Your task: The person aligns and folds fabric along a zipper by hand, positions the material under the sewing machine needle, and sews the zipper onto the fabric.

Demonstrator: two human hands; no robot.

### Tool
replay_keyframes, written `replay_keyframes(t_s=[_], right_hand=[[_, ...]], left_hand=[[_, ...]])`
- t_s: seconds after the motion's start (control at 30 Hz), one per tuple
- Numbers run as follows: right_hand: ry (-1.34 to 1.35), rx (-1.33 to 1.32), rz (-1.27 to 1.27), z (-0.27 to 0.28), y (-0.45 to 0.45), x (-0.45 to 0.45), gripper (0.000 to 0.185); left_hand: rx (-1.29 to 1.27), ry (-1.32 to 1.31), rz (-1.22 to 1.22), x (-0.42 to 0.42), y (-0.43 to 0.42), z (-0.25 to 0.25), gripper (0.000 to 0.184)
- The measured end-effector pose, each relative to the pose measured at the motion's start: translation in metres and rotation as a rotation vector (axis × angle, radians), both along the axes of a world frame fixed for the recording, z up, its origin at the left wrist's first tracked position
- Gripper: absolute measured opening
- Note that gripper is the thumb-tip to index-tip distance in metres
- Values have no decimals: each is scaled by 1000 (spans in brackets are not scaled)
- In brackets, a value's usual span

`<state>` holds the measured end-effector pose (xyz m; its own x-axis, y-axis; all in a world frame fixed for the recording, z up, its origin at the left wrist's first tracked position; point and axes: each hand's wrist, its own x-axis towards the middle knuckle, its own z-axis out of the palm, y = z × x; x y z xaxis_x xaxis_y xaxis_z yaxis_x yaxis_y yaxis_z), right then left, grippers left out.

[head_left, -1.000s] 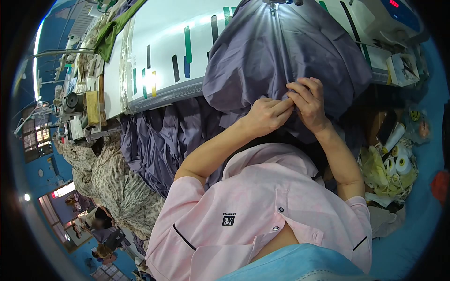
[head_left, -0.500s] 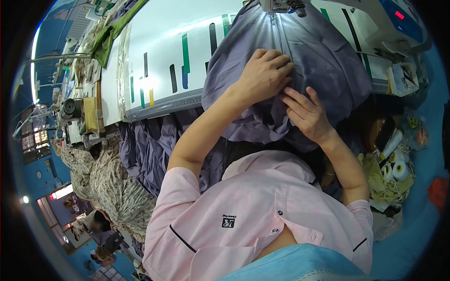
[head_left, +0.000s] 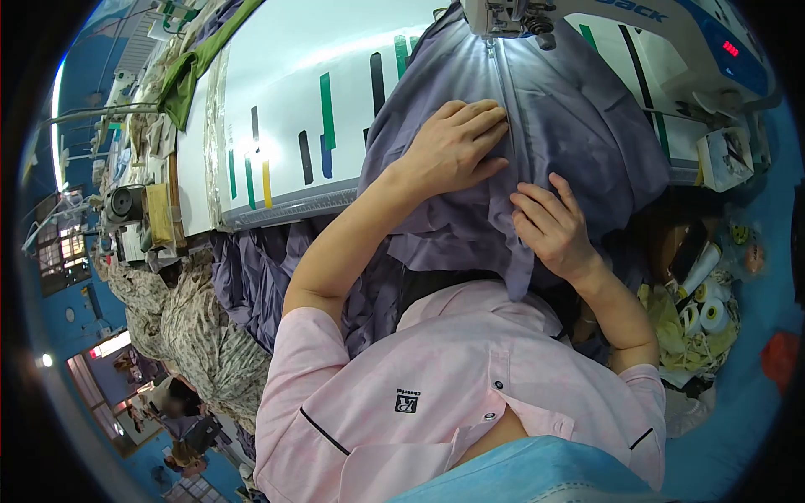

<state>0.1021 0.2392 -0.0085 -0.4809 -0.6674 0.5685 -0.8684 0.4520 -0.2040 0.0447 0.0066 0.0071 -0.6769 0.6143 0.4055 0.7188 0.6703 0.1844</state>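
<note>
Patterned fabric (head_left: 201,335) is heaping far L, then white table (head_left: 268,67). L hand (head_left: 457,144) is lying palm-down on purple cloth (head_left: 545,134), fingers approx. tog., thumb apart. Cloth's draping over table edge, under sewing machine (head_left: 688,46). R hand (head_left: 552,228) is curling, fingers slightly spread nr cloth's fold; can't tell if pinching. Thread cones (head_left: 714,315) are sitting far R.
</note>
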Motion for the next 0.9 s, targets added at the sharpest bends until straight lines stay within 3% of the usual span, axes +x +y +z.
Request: replay_keyframes(t_s=[0.9], right_hand=[[-207,-155,-124,14,-30,-58,13]], left_hand=[[39,61,-30,-75,-26,-9,40]])
